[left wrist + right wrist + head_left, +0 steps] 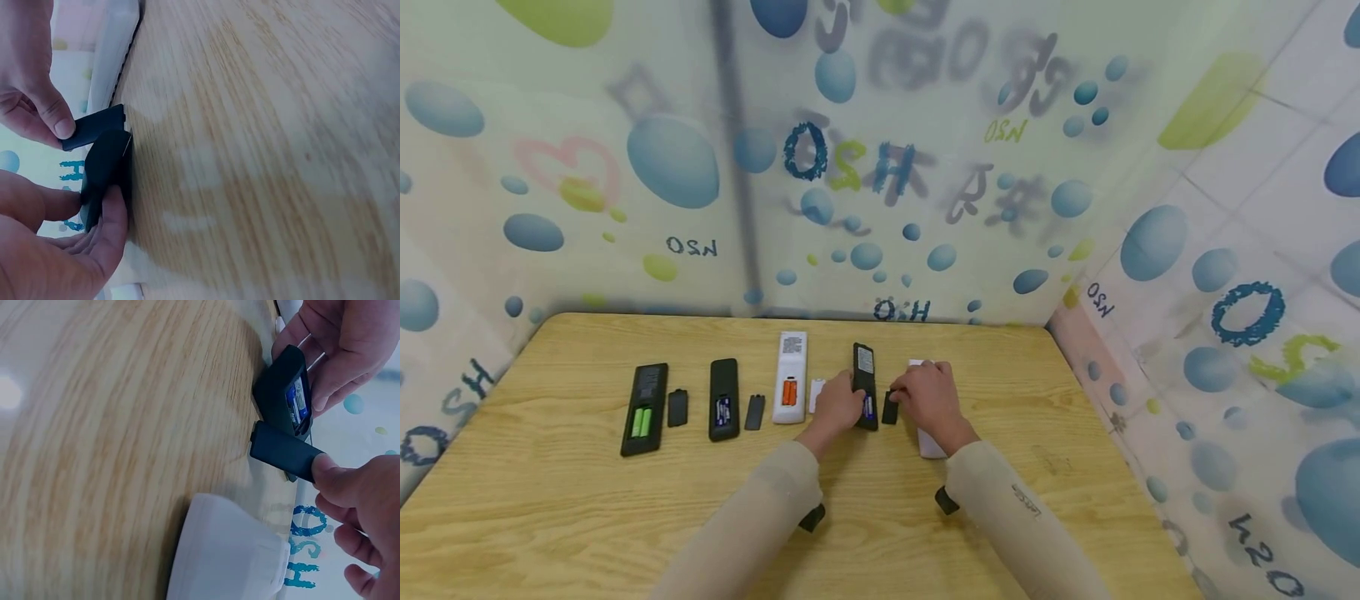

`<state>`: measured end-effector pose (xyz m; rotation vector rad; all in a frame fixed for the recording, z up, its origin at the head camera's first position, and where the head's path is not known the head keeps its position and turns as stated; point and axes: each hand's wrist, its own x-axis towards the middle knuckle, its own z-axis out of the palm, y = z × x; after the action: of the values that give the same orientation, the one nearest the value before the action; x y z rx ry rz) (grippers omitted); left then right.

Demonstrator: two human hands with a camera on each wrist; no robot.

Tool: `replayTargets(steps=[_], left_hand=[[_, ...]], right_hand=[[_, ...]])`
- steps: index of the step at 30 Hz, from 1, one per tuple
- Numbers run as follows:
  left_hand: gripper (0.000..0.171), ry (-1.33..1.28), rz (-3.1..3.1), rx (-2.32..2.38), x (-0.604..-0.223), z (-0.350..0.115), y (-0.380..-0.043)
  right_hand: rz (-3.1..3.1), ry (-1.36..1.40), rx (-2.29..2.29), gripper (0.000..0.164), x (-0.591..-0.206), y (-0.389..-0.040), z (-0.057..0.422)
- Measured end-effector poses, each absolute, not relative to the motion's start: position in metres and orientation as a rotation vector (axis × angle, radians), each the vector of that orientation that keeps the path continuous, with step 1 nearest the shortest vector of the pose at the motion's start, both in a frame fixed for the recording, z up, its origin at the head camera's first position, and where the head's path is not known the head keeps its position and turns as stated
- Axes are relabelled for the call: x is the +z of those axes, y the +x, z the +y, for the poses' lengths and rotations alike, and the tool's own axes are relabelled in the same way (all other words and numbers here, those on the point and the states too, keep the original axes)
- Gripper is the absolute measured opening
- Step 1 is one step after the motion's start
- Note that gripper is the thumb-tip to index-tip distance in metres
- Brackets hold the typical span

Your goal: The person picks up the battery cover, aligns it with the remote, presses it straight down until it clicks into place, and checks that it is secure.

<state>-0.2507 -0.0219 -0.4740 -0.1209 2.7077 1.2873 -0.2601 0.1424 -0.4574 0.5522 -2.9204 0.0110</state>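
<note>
My left hand [838, 402] grips the sides of a black remote control [864, 360] near its lower end. The remote lies back side up, its battery bay uncovered, and blue batteries [299, 400] show inside in the right wrist view. Between the thumb and fingers of my right hand [931, 400] I pinch a black battery cover [284, 450] by one end. Its other end is close to the table, just right of the remote. A white remote control [932, 447] lies partly hidden under my right hand. Beside my left hand is a white battery cover [815, 392].
Left of my hands lie a white remote with orange batteries [790, 358], a black remote with dark batteries [723, 379] and a black remote with green batteries [647, 383]. Loose black covers [677, 407] lie among them. A patterned wall covering [865, 217] rises behind the wooden table [572, 500].
</note>
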Motion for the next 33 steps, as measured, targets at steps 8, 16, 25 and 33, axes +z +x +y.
replayTargets(steps=[8, 16, 25, 33], left_hand=[[0.056, -0.133, 2.644, 1.365, -0.472, -0.026, -0.248], [0.057, -0.061, 2.590, 1.506, -0.468, -0.035, -0.245], [0.058, 0.035, 2.528, 1.665, -0.465, -0.052, -0.237], [0.056, 0.089, 2.412, 1.756, -0.467, -0.063, -0.225]], right_hand=[[-2.846, 0.595, 0.046, 0.014, -0.458, -0.255, 0.144], [-2.792, 0.646, 0.054, 0.015, -0.444, -0.247, 0.146], [-2.643, 0.744, 0.039, 0.015, -0.440, -0.236, 0.149], [-2.638, 0.789, 0.075, 0.015, -0.438, -0.228, 0.147]])
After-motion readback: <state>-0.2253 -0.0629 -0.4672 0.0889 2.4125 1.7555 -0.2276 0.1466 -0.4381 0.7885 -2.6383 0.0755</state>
